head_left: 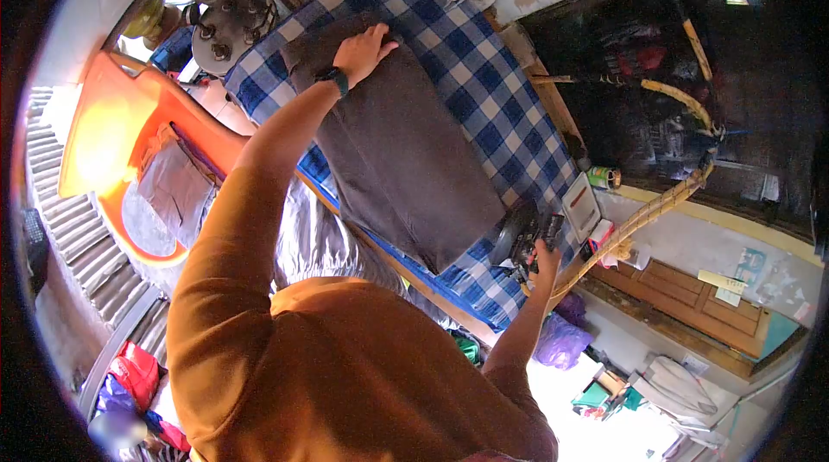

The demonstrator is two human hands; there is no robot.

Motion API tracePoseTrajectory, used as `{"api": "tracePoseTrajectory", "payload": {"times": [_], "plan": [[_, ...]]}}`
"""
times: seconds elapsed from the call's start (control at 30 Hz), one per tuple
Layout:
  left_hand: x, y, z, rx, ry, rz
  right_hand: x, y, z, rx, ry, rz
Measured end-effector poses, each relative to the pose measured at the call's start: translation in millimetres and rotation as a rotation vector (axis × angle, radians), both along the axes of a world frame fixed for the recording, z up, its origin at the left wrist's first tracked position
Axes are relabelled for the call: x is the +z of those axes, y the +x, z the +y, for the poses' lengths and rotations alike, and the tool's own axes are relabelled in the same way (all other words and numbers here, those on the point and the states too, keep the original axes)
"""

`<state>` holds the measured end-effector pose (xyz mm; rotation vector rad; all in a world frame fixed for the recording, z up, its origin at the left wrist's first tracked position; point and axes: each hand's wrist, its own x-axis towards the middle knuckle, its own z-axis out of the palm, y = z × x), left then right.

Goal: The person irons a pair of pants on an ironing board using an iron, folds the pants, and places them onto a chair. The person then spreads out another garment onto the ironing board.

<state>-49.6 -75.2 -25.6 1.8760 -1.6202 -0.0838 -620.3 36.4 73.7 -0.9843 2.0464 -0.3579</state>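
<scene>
A dark grey-brown garment (401, 151), perhaps folded trousers, lies lengthwise over a blue-and-white checked cloth (509, 108) on the table. My left hand (366, 54), with a dark watch at the wrist, rests flat near the garment's far end, fingers stretched out. By the near right corner of the garment, my right hand (542, 262) is closed on the handle of a dark clothes iron (518, 236). The iron is over the checked cloth, partly blurred; whether its soleplate touches the cloth I cannot tell.
An orange plastic chair (155, 108) on the left holds folded clothes (179, 181). A pale rectangular tray-like object (581, 205) and a green can (603, 177) stand beyond the iron. A bent wooden pole (639, 224) crosses the right side. A purple bag (561, 343) lies lower right.
</scene>
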Motion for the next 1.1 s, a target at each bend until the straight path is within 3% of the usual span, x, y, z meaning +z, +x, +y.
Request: {"api": "tracePoseTrajectory", "payload": {"times": [0.03,0.1,0.13,0.2,0.23,0.3,0.37,0.47,0.5,0.53,0.57,0.63,0.77,0.97,1.1], "plan": [[-3.7,-1.2,-2.5,0.006,-0.001,0.0,-3.5,-3.9,4.6,0.006,-0.001,0.0],[27.0,-5.7,-2.8,0.028,0.394,0.052,14.2,36.5,19.0,0.54,-0.558,1.453],[30.5,-8.4,2.9,0.036,0.387,0.048,18.3,55.3,20.2,0.606,-0.526,1.287],[37.7,-16.0,23.4,-0.199,-0.18,-0.432,-0.8,103.3,30.8,0.722,-0.728,1.015],[34.8,-23.1,38.8,-0.415,-0.094,-0.367,-24.5,113.2,40.2,0.794,-0.64,0.899],[-13.3,-18.2,50.9,-0.442,-0.001,-0.28,-62.5,138.6,58.9,0.794,-0.549,0.684],[-9.8,-22.2,57.4,-0.301,0.007,-0.305,-95.3,143.3,71.2,0.696,-0.465,0.565],[11.3,-17.5,75.7,-0.012,0.092,-0.334,-94.7,140.7,72.7,0.742,-0.602,0.762],[18.1,-17.3,91.0,0.116,0.18,-0.331,-83.7,145.5,79.4,0.757,-0.596,0.749],[18.7,-12.9,111.9,0.079,0.032,-0.217,-72.8,151.1,82.6,0.791,-0.703,0.658],[19.0,-12.6,136.1,0.091,0.039,-0.227,-59.7,161.1,82.8,0.816,-0.813,0.562],[23.4,-20.2,191.4,-0.11,0.212,0.054,-46.7,186.6,86.7,0.852,-0.917,0.431],[-6.9,-41.0,264.8,-0.442,0.172,-0.151,-57.4,231.9,85.5,1.056,-0.961,0.308],[-0.8,-57.1,274.7,-0.414,0.144,-0.284,-65.2,272.6,72.2,1.296,-0.798,0.39],[-8.1,-47.0,259.9,-0.628,0.021,-0.449,-55.2,283.8,77.2,1.365,-0.666,0.521]]}}
